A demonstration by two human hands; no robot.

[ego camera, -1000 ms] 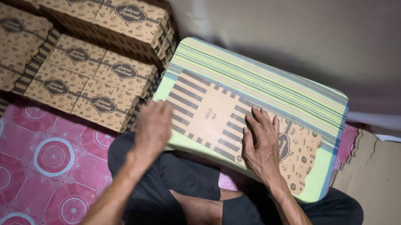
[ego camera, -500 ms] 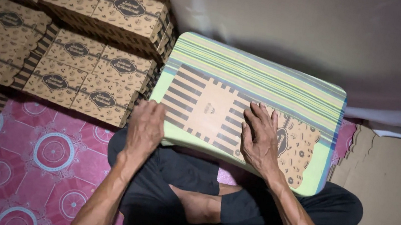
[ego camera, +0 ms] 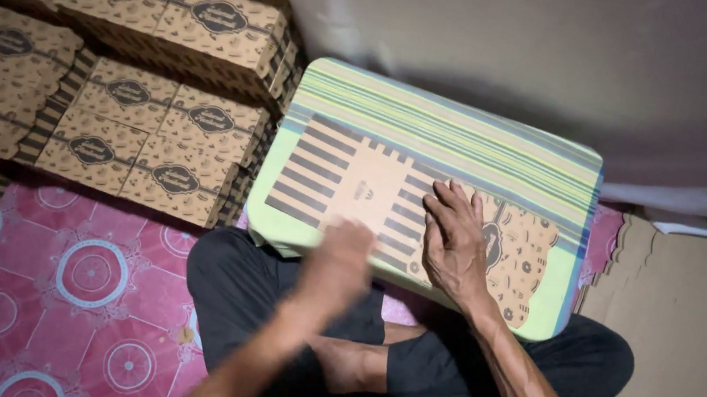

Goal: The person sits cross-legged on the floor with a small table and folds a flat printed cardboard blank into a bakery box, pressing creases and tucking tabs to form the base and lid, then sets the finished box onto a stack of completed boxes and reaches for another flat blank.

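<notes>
Item: 1 flat cardboard sheet (ego camera: 372, 193), lying on the striped cushion (ego camera: 466, 140) across my lap. My right hand (ego camera: 455, 241) presses it, fingers spread. My left hand (ego camera: 337, 263), blurred at its near edge: grip cannot tell. Stacked boxes (ego camera: 116, 101) lie to my left.

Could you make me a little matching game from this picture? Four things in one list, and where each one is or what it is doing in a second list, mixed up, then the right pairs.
Things:
1. right hand
2. left hand
3. folded patterned boxes
4. plain flat cardboard sheets

Places or states:
A. stacked on the floor at the left
B. lying flat on the printed cardboard blank, fingers spread
C. lying on the floor at the right
D. blurred, at the near edge of the green striped cushion

Pairs: 1-B, 2-D, 3-A, 4-C
</notes>
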